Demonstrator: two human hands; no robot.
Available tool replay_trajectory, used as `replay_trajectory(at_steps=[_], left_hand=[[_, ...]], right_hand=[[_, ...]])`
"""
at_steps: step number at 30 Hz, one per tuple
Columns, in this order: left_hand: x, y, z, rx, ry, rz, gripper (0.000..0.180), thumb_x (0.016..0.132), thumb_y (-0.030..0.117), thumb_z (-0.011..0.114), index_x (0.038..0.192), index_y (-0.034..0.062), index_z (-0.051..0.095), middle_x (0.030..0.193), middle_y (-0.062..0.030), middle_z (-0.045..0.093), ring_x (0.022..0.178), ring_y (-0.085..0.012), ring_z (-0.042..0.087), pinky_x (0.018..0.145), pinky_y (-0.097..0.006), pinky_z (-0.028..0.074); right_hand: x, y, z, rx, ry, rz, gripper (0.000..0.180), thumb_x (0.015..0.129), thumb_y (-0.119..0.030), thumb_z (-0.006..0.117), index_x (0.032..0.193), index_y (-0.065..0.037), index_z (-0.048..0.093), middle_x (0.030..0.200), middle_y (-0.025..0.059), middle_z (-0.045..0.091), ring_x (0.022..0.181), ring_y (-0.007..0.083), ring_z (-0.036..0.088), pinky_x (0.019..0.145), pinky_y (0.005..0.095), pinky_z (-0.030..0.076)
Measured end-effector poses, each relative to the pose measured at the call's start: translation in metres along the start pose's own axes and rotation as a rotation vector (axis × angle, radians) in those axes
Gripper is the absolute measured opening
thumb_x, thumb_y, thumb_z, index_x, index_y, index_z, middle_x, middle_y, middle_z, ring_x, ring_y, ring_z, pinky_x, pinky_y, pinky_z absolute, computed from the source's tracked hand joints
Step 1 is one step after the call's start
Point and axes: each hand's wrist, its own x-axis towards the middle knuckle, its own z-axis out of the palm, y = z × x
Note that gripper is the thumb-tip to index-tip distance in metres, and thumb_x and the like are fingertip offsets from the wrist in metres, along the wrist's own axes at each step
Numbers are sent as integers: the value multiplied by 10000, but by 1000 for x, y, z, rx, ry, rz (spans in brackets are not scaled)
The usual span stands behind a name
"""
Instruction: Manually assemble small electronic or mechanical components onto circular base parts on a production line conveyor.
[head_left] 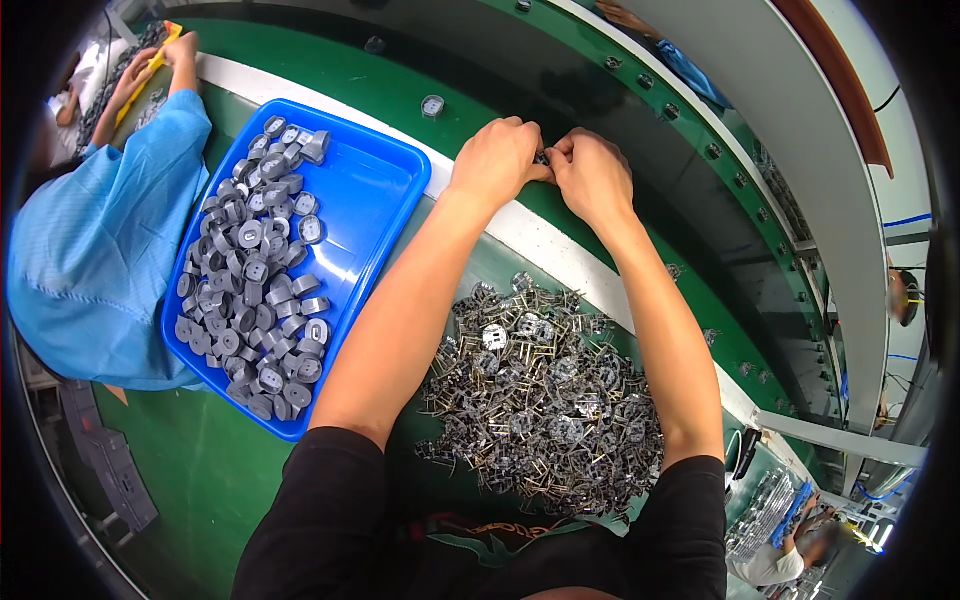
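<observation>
In the head view, the left hand (497, 160) and the right hand (592, 180) are close together above the inner edge of the green belt (320, 62), beyond the white rail (545, 240). The thumbs and fingers of both hands close on a small dark part (542, 158) located between the fingertips; most of this part is covered, so its shape cannot be told. Below the hands, between the forearms, a heap of small clear and metal pieces (540, 400) with thin pins lies on the green table (200, 490). To the left of the left forearm is a blue tray (375, 170), set at a slant. Its left and lower portions contain grey caps (245, 240), piled at mixed angles; the upper right portion shows bare blue plastic. A single round piece (432, 106) rests on the belt, to the left of the left hand. At the far left, a co-worker in a blue garment (120, 250) holds a yellow item (150, 72) with both hands.
</observation>
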Motion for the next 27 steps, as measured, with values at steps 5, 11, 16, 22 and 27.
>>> replay_trajectory(at_steps=[5,11,16,22,27], left_hand=[[-1,6,-4,80,-43,40,352,701,244,826,976,53,720,929,-110,683,959,-312,659,815,-432,537],[0,3,-9,3,105,111,361,692,313,784,972,91,730,940,-82,671,989,-303,594,881,-404,492],[5,10,-14,240,664,-54,307,749,179,666,1035,80,720,1083,-140,636,1032,-341,562,909,-476,427],[3,-11,2,404,447,-185,321,714,54,702,1027,-10,671,1083,-194,632,1046,-373,558,909,-451,464],[5,-19,-3,92,328,-121,376,758,-4,654,1132,-16,692,1076,-207,671,1033,-399,597,950,-454,484]], right_hand=[[-4,4,2,-59,0,16,206,900,-232,678,941,-31,694,983,132,711,932,352,695,810,454,553],[-17,10,-8,-70,170,-45,240,901,-226,657,1026,-26,704,967,124,693,934,343,692,826,443,552],[-42,5,-41,317,-194,-338,257,880,-251,655,1002,-38,732,939,149,697,911,322,698,809,429,549],[-70,-25,-47,129,-714,-290,182,811,-165,727,927,-30,690,948,174,705,949,346,685,821,446,533],[-76,-12,-34,89,-642,-520,141,792,-114,697,897,-29,658,880,118,634,901,300,652,812,415,517]])
